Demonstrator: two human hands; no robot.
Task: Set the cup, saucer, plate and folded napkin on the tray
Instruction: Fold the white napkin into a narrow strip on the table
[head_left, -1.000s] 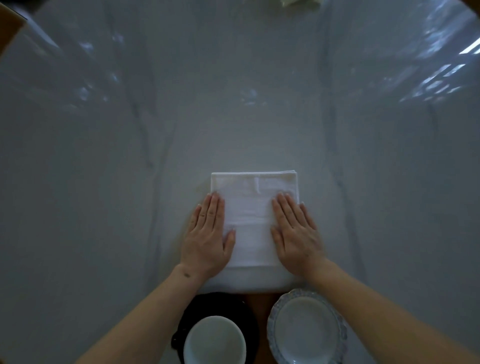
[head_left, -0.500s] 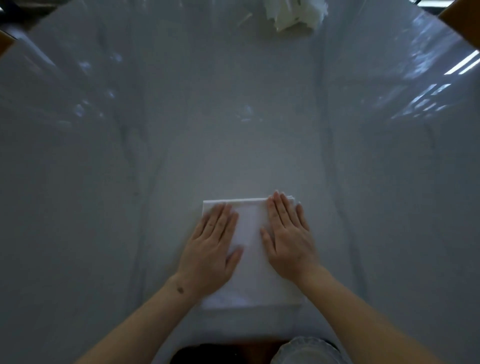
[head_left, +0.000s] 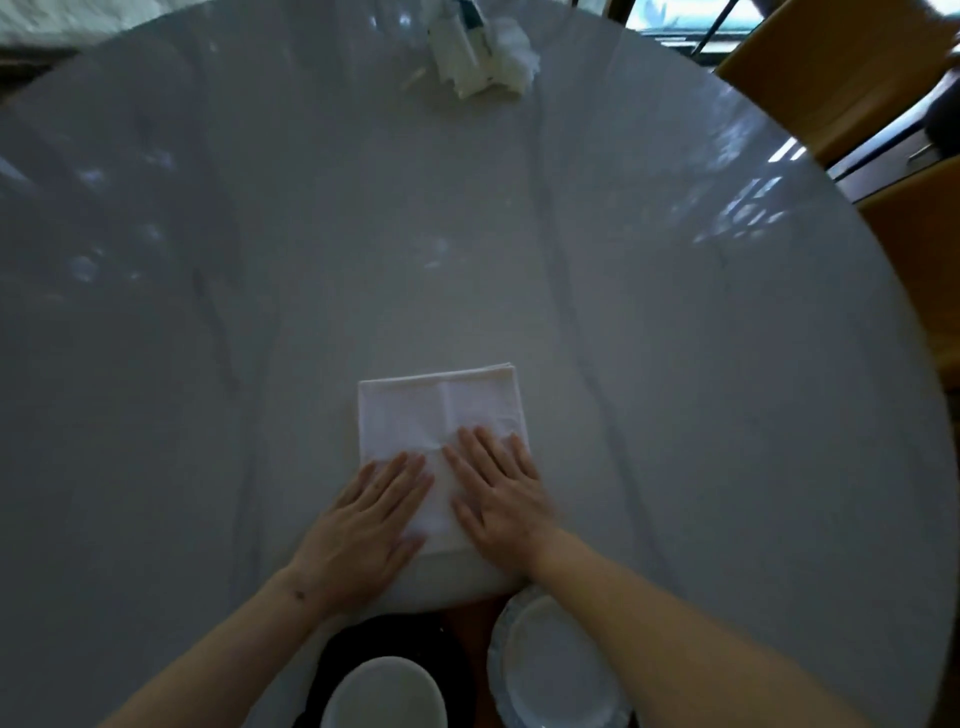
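A white folded napkin (head_left: 441, 415) lies flat on the round grey marble table (head_left: 675, 364), near its front edge. My left hand (head_left: 363, 530) rests palm down on the napkin's near left part, fingers spread. My right hand (head_left: 498, 493) presses flat on its near right part. Below the table edge, a white cup (head_left: 384, 696) stands on a dark saucer (head_left: 363, 644). Right of it sits a white plate (head_left: 550, 670) with a patterned rim, partly under my right forearm. A brown surface (head_left: 472, 623) shows between them; I cannot tell if it is the tray.
Crumpled white tissues and a small packet (head_left: 478, 57) lie at the table's far edge. Wooden chairs (head_left: 831, 67) stand at the back right, beyond the rim.
My head has tilted, bringing the cup, saucer and plate back into view. Both hands slid back toward me along the napkin, uncovering its far half.
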